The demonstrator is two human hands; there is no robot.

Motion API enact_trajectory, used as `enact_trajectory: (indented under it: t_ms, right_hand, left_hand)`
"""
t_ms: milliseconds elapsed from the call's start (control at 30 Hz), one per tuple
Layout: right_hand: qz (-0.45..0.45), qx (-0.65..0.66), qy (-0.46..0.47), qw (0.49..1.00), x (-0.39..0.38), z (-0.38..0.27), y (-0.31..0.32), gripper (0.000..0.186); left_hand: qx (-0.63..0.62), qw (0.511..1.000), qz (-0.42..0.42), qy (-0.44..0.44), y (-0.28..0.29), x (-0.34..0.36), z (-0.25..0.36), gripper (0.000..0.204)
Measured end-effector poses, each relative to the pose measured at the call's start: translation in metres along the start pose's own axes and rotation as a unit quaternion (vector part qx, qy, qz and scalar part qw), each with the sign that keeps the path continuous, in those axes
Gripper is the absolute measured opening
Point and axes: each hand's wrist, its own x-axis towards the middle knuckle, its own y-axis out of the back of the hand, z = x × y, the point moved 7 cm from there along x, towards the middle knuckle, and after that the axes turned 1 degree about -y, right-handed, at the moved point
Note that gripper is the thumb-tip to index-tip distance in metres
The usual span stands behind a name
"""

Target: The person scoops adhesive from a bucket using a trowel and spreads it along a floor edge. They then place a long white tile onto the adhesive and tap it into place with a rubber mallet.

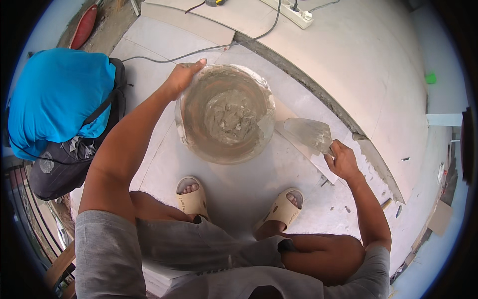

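Note:
A round bucket (191,142) stands on the floor before me, its rim and inner wall smeared with grey mortar. Thick wet mortar (230,118) lies in a lump at its bottom. My left hand (185,78) grips the bucket's far left rim, thumb up on the edge. On the right, my right hand (342,160) is closed round the handle of a trowel (309,133). The trowel's broad blade, coated in pale residue, points left toward the bucket and is a little apart from its rim. My fingers hide most of the handle.
Left of the bucket, a bright blue cloth (62,94) covers a dark bag (59,172). A black cable (209,48) runs behind the bucket toward a white power strip (294,12). A raised tiled step (318,84) curves along the right. My sandalled feet (191,195) are close to the bucket.

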Motion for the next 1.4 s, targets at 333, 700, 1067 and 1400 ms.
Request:
enact_trajectory:
  t_ms: [333,700,1067,1400]
  right_hand:
    - [-0.12,-0.14,0.025,0.983,0.0,-0.092,0.051,0.026]
    - [-0.161,-0.002,-0.04,0.986,0.066,-0.107,0.026,0.041]
    - [-0.255,0.037,-0.071,0.963,0.036,-0.114,0.012,0.034]
    - [-0.142,-0.034,-0.065,0.987,0.077,-0.102,-0.008,0.032]
  left_hand:
    - [0.086,0.996,0.018,0.013,-0.028,-0.009,0.039,0.062]
    - [0.148,0.989,0.0,-0.008,-0.081,-0.081,0.089,0.062]
    - [0.125,0.991,-0.054,0.011,-0.105,-0.084,0.099,0.067]
    - [0.129,0.991,-0.026,0.002,-0.11,-0.065,0.089,0.066]
